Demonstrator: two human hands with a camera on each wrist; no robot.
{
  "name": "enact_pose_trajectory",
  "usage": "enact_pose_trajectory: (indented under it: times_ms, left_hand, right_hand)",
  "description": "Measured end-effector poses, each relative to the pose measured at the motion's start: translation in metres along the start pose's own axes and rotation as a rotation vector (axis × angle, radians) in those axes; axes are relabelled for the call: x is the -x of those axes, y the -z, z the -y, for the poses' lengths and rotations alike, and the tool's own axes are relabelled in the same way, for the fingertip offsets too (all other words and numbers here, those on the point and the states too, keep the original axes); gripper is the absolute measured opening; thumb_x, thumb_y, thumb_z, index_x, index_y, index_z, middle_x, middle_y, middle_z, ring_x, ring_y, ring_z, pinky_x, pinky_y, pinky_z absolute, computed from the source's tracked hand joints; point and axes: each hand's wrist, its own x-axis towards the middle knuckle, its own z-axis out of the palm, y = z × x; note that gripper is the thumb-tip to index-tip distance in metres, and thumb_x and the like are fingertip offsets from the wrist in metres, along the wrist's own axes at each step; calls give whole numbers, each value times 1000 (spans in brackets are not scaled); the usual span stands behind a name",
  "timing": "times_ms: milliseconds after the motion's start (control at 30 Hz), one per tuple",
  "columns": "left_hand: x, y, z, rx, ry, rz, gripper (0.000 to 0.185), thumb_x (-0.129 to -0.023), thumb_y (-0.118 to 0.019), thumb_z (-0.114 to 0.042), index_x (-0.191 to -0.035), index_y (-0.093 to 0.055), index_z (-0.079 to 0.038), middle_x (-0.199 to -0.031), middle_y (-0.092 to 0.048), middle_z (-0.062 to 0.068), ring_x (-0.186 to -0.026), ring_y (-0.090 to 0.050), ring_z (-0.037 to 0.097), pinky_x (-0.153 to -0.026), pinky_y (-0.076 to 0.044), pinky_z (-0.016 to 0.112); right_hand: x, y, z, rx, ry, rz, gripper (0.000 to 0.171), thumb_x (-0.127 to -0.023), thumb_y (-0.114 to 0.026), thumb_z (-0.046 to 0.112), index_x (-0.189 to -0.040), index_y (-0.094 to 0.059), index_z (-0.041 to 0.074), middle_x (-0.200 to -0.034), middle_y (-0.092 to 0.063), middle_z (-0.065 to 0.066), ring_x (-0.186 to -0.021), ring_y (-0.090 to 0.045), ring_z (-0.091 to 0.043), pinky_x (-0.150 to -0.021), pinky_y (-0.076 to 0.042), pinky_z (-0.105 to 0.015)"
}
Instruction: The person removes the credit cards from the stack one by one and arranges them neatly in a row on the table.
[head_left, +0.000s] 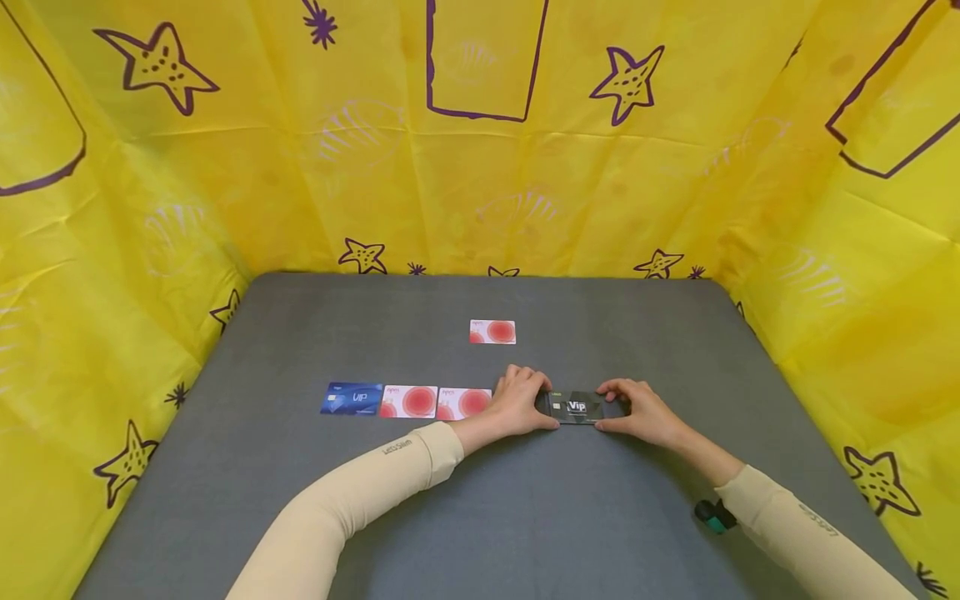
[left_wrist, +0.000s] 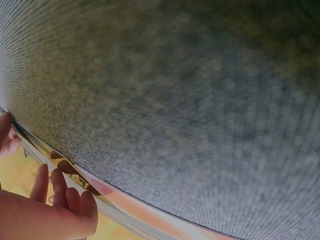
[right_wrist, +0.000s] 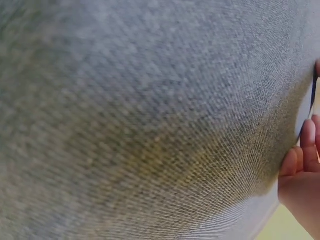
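Black card (head_left: 576, 407) flat on grey bench (head_left: 525, 517), near centre, at right end of a card row. Left hand (head_left: 520, 403) pinches its left edge, right hand (head_left: 637, 410) its right edge; hands apart, card between. Leftward in row: two red cards (head_left: 463, 403) (head_left: 408, 401), then blue card (head_left: 352, 398). Third red card (head_left: 492, 332) alone, farther back. Yellow starred sheeting (head_left: 480, 150) behind.

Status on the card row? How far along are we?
Looks done: a blue VIP card and two red-circle cards lie edge to edge in a row on the grey table. In hand: left hand and right hand pinch the black VIP card at the row's right end. Likely left: one red-circle card sits apart, farther back.
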Motion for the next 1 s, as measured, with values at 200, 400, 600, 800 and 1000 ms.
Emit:
enact_pose_trajectory:
  times_ms: [200,400,600,800,1000]
  left_hand:
    - [-1,-1,1,-5,16,4,49,-70,-85,-42,-106,-64,-17,-104,-54,1,-104,-42,20,-86,-37,33]
    - [0,-1,1,-6,21,12,49,-71,-85,-42,-108,-65,-17,-107,-54,1,-104,-42,20,-87,-37,33]
    - [1,-2,2,-11,12,8,49,-71,-84,-42,-109,-65,-17,-107,-54,1,-104,-43,21,-88,-38,34]
    - [1,-2,1,-17,12,11,49,-71,-84,-42,-109,-65,-17,-107,-55,1,-105,-44,21,-88,-38,34]
    - [1,-1,2,-12,14,15,50,-71,-84,-42,-110,-65,-17,-108,-54,0,-106,-44,21,-90,-38,34]
  right_hand:
    - [-2,2,1,-4,-16,24,48,-72,-88,25,-110,-64,7,-94,-58,0,-89,-44,-23,-78,-31,-38]
    - [-3,2,2,-17,-11,33,48,-71,-87,23,-110,-64,6,-94,-57,-2,-89,-44,-25,-79,-30,-39]
    - [-2,2,2,-29,-18,41,48,-72,-87,24,-110,-64,6,-94,-56,-2,-89,-43,-25,-79,-30,-39]
    - [-2,3,2,-25,-37,49,48,-73,-87,27,-111,-64,8,-95,-55,-1,-90,-42,-25,-78,-30,-39]
    - [-3,2,0,-25,-33,46,48,-73,-87,27,-111,-64,8,-95,-55,-1,-90,-42,-24,-79,-31,-38]
